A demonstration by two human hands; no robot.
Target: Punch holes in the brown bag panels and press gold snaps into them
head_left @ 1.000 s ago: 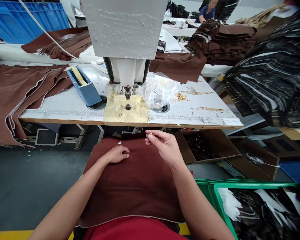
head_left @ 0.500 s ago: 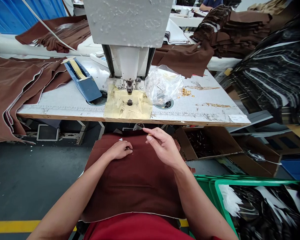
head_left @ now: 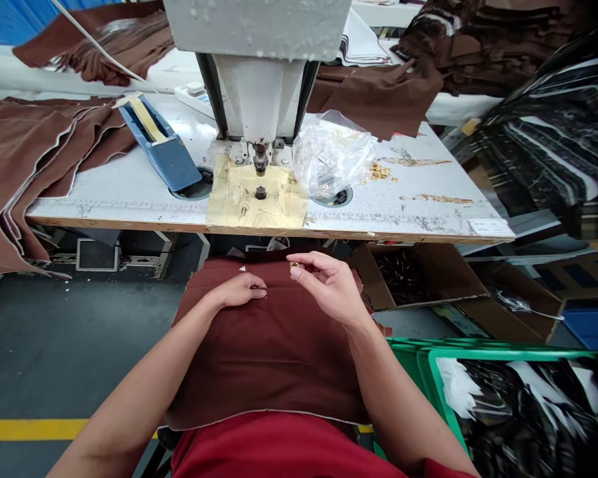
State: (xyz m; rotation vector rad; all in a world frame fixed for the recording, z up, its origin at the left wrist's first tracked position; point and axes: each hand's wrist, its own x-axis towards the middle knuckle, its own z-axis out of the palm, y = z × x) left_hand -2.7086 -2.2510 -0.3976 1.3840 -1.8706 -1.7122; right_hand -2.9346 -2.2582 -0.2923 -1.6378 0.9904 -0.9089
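A brown fabric piece [head_left: 274, 352] with a pale lower edge lies across my lap, below the table edge. On its upper left part rests my left hand [head_left: 242, 289], fingers curled and pressed together at the cloth near a small white mark. My right hand [head_left: 329, 285] is raised over the upper right of the fabric, pinching a small gold-coloured metal piece [head_left: 294, 265] between thumb and forefinger. Ahead stands a press machine [head_left: 259, 99], its upper die [head_left: 260, 159] above a small lower die [head_left: 261, 192].
A blue tape dispenser [head_left: 162, 146] stands left of the press. To its right lie a clear plastic bag [head_left: 331, 156] and loose gold pieces [head_left: 380, 171]. Brown fabric [head_left: 30, 153] hangs off the table's left end. Cardboard boxes [head_left: 448, 279] and a green crate [head_left: 431, 372] sit at right.
My right hand has turned slightly, so the gold piece shows more clearly at its fingertips. The left hand stays on the fabric. The view has tilted down a little.
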